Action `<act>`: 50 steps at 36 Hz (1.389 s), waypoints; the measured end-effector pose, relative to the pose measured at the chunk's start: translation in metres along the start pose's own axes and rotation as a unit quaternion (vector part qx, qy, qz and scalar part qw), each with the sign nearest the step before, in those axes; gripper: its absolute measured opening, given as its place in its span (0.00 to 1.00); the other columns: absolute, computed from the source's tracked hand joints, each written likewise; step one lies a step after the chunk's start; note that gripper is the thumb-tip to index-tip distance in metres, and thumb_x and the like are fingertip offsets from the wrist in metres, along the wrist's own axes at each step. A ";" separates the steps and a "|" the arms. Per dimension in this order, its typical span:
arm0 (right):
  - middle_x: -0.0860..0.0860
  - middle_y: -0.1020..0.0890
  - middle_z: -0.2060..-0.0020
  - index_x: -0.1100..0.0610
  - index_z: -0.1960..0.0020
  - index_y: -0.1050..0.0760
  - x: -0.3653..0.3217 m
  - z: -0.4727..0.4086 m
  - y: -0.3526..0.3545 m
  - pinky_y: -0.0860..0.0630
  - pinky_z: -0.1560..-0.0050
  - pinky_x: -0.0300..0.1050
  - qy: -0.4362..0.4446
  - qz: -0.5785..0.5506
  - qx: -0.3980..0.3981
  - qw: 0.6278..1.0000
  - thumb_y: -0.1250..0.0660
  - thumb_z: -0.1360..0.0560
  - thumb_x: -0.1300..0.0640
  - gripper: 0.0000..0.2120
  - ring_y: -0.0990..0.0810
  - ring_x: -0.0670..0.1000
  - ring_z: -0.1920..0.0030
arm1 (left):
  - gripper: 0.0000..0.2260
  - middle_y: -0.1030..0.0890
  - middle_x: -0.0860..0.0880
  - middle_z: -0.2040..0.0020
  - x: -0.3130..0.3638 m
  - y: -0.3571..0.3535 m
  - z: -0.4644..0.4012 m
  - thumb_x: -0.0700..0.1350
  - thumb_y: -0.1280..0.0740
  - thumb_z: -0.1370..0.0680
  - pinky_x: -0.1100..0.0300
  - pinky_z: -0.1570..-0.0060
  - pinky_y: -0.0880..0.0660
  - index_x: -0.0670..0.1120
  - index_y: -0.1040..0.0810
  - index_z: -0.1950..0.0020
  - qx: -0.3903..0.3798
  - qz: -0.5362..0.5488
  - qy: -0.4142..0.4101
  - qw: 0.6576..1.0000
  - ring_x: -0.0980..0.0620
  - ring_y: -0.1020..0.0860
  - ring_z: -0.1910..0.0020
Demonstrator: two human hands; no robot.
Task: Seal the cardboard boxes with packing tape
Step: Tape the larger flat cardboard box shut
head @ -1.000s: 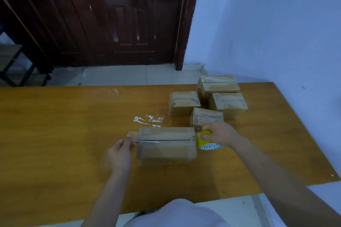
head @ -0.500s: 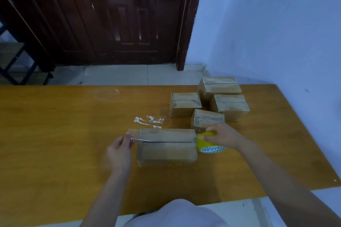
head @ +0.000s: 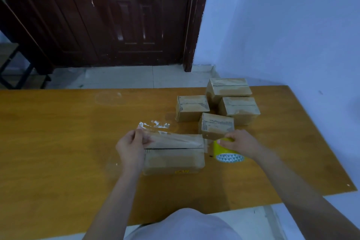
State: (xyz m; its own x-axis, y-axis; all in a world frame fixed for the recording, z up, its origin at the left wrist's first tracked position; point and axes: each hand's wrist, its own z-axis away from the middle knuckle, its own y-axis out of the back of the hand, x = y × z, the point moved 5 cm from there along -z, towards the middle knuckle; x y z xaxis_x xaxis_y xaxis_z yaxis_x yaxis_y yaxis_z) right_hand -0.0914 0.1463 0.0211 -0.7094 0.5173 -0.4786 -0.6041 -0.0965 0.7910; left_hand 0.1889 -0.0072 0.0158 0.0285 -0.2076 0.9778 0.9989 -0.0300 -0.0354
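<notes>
A cardboard box [head: 174,159] lies in front of me on the wooden table [head: 58,142], its top seam a dark slit. My left hand [head: 130,147] pinches the free end of a clear tape strip [head: 171,139] at the box's left end. The strip stretches across the far half of the box top toward a yellow tape roll [head: 227,153]. My right hand [head: 240,142] grips that roll just right of the box. Several smaller cardboard boxes [head: 228,107] are grouped behind the roll.
The table's right edge runs close to a pale blue wall [head: 292,35]. A dark wooden door [head: 120,15] and tiled floor lie beyond the far edge. A dark frame [head: 11,68] stands at the far left. White tape scraps [head: 159,123] stick to the table behind the box.
My left hand has lifted the tape end up and away from me, so the strip now lies tilted over the far half of the box. The roll stays beside the box's right end.
</notes>
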 end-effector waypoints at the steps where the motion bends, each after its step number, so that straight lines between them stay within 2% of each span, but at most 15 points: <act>1: 0.50 0.34 0.73 0.57 0.68 0.33 -0.001 0.000 -0.001 0.43 0.73 0.39 -0.003 0.035 0.002 0.999 0.36 0.24 0.44 0.21 0.36 0.46 0.74 | 0.15 0.21 0.51 0.74 -0.002 0.000 0.002 0.41 0.37 0.19 0.61 0.64 0.20 0.39 0.24 0.66 0.006 -0.005 -0.001 1.000 0.52 0.20 0.71; 4: 0.47 0.33 0.73 0.50 0.70 0.38 -0.005 0.001 -0.003 0.41 0.73 0.39 -0.014 0.153 -0.001 0.988 0.39 0.23 0.41 0.21 0.35 0.44 0.73 | 0.15 0.21 0.50 0.72 -0.002 0.002 0.003 0.42 0.38 0.19 0.58 0.63 0.21 0.42 0.24 0.65 0.020 -0.018 -0.014 1.000 0.55 0.20 0.72; 8: 0.45 0.34 0.72 0.45 0.69 0.42 -0.011 0.003 -0.004 0.41 0.72 0.39 -0.002 0.128 -0.014 0.992 0.39 0.23 0.41 0.20 0.36 0.42 0.72 | 0.14 0.19 0.48 0.69 0.001 0.012 -0.008 0.41 0.38 0.19 0.54 0.60 0.20 0.43 0.23 0.64 0.006 -0.022 -0.032 0.999 0.55 0.19 0.70; 11: 0.47 0.33 0.72 0.48 0.69 0.38 -0.017 -0.001 -0.004 0.41 0.72 0.39 0.018 0.136 -0.011 0.991 0.40 0.23 0.40 0.20 0.34 0.44 0.73 | 0.12 0.19 0.46 0.67 -0.002 0.023 -0.017 0.41 0.37 0.20 0.57 0.59 0.18 0.40 0.22 0.62 -0.020 -0.002 -0.019 1.000 0.53 0.19 0.67; 14: 0.48 0.31 0.72 0.51 0.68 0.35 -0.019 -0.006 -0.009 0.39 0.72 0.41 0.026 0.135 -0.007 0.991 0.43 0.22 0.40 0.21 0.32 0.46 0.72 | 0.12 0.18 0.49 0.67 -0.013 0.033 -0.016 0.42 0.37 0.20 0.59 0.60 0.19 0.39 0.21 0.61 -0.020 0.004 -0.001 1.000 0.49 0.19 0.66; 18: 0.53 0.23 0.65 0.57 0.59 0.28 -0.018 -0.013 -0.017 0.30 0.66 0.46 0.037 0.158 0.009 0.987 0.52 0.19 0.42 0.24 0.25 0.51 0.65 | 0.11 0.19 0.50 0.71 -0.034 0.044 -0.010 0.41 0.37 0.19 0.62 0.63 0.19 0.39 0.21 0.60 0.008 0.025 0.040 0.999 0.53 0.19 0.69; 27: 0.47 0.32 0.71 0.50 0.66 0.37 -0.033 -0.025 -0.024 0.33 0.65 0.45 0.049 0.233 -0.015 0.971 0.54 0.18 0.44 0.21 0.35 0.44 0.71 | 0.10 0.17 0.53 0.69 -0.050 0.049 -0.004 0.40 0.40 0.19 0.62 0.68 0.20 0.42 0.23 0.58 0.042 0.072 0.107 0.991 0.55 0.19 0.73; 29: 0.46 0.32 0.71 0.47 0.67 0.40 -0.036 -0.027 -0.024 0.32 0.64 0.44 0.062 0.240 -0.010 0.969 0.54 0.18 0.45 0.20 0.34 0.44 0.70 | 0.10 0.17 0.53 0.68 -0.051 0.049 -0.004 0.41 0.40 0.18 0.61 0.68 0.20 0.42 0.24 0.58 0.042 0.071 0.112 0.990 0.54 0.19 0.73; 34: 0.46 0.31 0.70 0.46 0.68 0.41 -0.034 -0.031 -0.029 0.30 0.63 0.44 0.077 0.251 0.000 0.965 0.54 0.18 0.44 0.20 0.28 0.49 0.65 | 0.11 0.16 0.55 0.66 -0.052 0.046 -0.003 0.43 0.41 0.18 0.59 0.69 0.20 0.43 0.24 0.57 0.039 0.061 0.115 0.991 0.53 0.19 0.73; 36: 0.47 0.28 0.69 0.48 0.66 0.35 -0.032 -0.032 -0.030 0.28 0.63 0.45 0.069 0.253 -0.003 0.965 0.55 0.18 0.43 0.22 0.26 0.49 0.65 | 0.12 0.16 0.56 0.66 -0.052 0.044 -0.003 0.44 0.42 0.17 0.60 0.70 0.21 0.42 0.24 0.57 0.035 0.051 0.113 0.992 0.54 0.19 0.73; 38: 0.50 0.24 0.66 0.54 0.60 0.27 -0.029 -0.034 -0.032 0.24 0.60 0.48 0.063 0.261 -0.003 0.963 0.55 0.18 0.43 0.24 0.24 0.50 0.63 | 0.12 0.16 0.53 0.62 -0.053 0.044 -0.004 0.45 0.42 0.17 0.60 0.69 0.21 0.40 0.24 0.55 0.035 0.044 0.115 0.992 0.54 0.19 0.72; 40: 0.51 0.22 0.64 0.55 0.57 0.25 -0.027 -0.036 -0.035 0.25 0.60 0.48 0.066 0.265 0.002 0.962 0.55 0.19 0.42 0.26 0.23 0.50 0.63 | 0.12 0.17 0.50 0.55 -0.055 0.045 -0.006 0.45 0.41 0.17 0.59 0.69 0.21 0.40 0.24 0.54 0.037 0.038 0.116 0.992 0.53 0.18 0.72; 42: 0.50 0.22 0.63 0.54 0.56 0.25 -0.025 -0.036 -0.038 0.26 0.60 0.46 0.071 0.263 0.006 0.962 0.55 0.18 0.43 0.25 0.24 0.49 0.62 | 0.12 0.18 0.49 0.53 -0.055 0.045 -0.007 0.45 0.41 0.17 0.56 0.67 0.21 0.42 0.23 0.55 0.036 0.030 0.115 0.992 0.54 0.18 0.72; 46: 0.50 0.20 0.61 0.54 0.56 0.23 -0.024 -0.036 -0.044 0.26 0.57 0.45 0.072 0.262 0.015 0.962 0.54 0.18 0.44 0.24 0.22 0.49 0.60 | 0.12 0.17 0.51 0.59 -0.055 0.045 -0.008 0.46 0.42 0.17 0.55 0.65 0.22 0.43 0.23 0.56 0.031 0.017 0.114 0.993 0.55 0.19 0.72; 50: 0.50 0.21 0.63 0.54 0.60 0.26 -0.022 -0.038 -0.047 0.30 0.62 0.43 0.064 0.263 0.016 0.962 0.54 0.18 0.43 0.24 0.23 0.49 0.61 | 0.13 0.16 0.56 0.65 -0.054 0.045 -0.008 0.45 0.42 0.17 0.54 0.64 0.22 0.44 0.23 0.58 0.029 0.013 0.110 0.993 0.55 0.19 0.72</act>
State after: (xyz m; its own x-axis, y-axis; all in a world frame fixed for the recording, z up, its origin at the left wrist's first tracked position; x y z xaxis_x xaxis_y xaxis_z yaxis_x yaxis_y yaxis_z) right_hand -0.0614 0.1072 -0.0203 -0.9545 0.2939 -0.0494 -0.1381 -0.2895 0.9472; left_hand 0.2315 -0.0054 -0.0400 0.0521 -0.4156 0.9081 0.9986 0.0328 -0.0423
